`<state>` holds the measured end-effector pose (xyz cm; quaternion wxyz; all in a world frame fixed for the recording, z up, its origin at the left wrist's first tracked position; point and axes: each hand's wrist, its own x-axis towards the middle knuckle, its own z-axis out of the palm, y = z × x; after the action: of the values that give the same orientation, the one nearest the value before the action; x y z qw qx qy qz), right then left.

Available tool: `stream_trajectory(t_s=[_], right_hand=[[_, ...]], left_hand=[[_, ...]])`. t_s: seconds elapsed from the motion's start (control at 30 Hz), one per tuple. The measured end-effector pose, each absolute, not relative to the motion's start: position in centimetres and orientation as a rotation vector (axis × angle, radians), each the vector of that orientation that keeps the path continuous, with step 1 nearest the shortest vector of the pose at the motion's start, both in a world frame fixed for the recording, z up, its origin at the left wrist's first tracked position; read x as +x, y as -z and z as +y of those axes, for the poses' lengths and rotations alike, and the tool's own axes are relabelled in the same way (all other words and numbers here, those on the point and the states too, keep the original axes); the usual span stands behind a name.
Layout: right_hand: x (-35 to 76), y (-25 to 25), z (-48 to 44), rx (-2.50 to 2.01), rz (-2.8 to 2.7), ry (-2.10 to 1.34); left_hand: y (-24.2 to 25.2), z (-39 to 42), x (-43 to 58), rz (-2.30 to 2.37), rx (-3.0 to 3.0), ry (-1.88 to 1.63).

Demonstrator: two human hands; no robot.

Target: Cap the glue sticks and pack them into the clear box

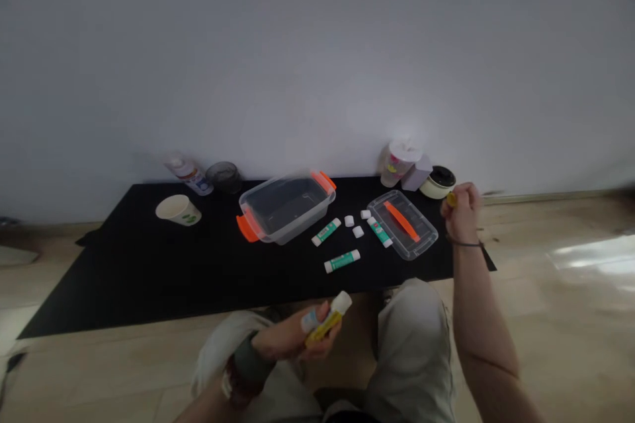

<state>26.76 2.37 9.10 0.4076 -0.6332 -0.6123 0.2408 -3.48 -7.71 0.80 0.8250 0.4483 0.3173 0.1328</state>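
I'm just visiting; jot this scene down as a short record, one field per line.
Left hand: holds a yellow tube with a white end
Right hand: pinches a small yellow piece, perhaps a cap
Green tubes: three, lying down
White caps: three, near the green tubes
Lid: clear, orange handle on top
Container: clear, orange clips
Paper cup: left of the container

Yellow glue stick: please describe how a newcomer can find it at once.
Start at the black table, then its near edge. Just below that edge, the left hand holds the yellow glue stick. Its colour sets it apart from the three green glue sticks.
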Motion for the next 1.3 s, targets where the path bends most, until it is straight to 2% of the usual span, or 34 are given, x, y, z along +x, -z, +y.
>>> stream_trajectory(t_s=[0.13, 0.23, 0.3, 0.43, 0.6, 0.67, 1.0, 1.13, 1.3], right_hand=[[27.4, -7.6, 2.7, -1.715, -1.846, -0.535], [24.3, -3.7, 2.8, -2.051, -2.302, -0.638], [22.7, -1.6, 2.9, -2.197, -2.383, -0.603], [22.0, -0.3, 2.5, -2.211, -2.353, -0.458], [20.9, 1.0, 0.4, -1.696, -2.797, -0.497], [20.2, 1.9, 0.1, -1.618, -2.945, -0.470], [20.9, 2.0, 3.5, -1.569, -3.048, -0.102], [21.6, 1.0, 4.1, -1.704, -2.927, -0.095], [22.3, -1.0, 1.6, -1.868, -2.736, -0.290]], left_hand=[[0.3, -6.0, -3.3, 1.190, 1.617, -0.321], [0.5, -2.7, -1.3, 1.577, 2.062, -0.163], [0.7, -1.1, 0.0, 1.673, 2.245, -0.038], [2.0, 0.6, 1.5, 1.706, 2.436, -0.003], [3.5, 2.1, 2.3, 1.756, 2.493, -0.006], [3.7, 2.6, 2.4, 1.759, 2.511, 0.017], [3.4, 2.6, 1.3, 1.803, 2.518, -0.041], [2.4, 0.4, 1.2, 1.744, 2.493, -0.122], [1.4, -3.0, 1.3, 1.492, 2.421, 0.029]])
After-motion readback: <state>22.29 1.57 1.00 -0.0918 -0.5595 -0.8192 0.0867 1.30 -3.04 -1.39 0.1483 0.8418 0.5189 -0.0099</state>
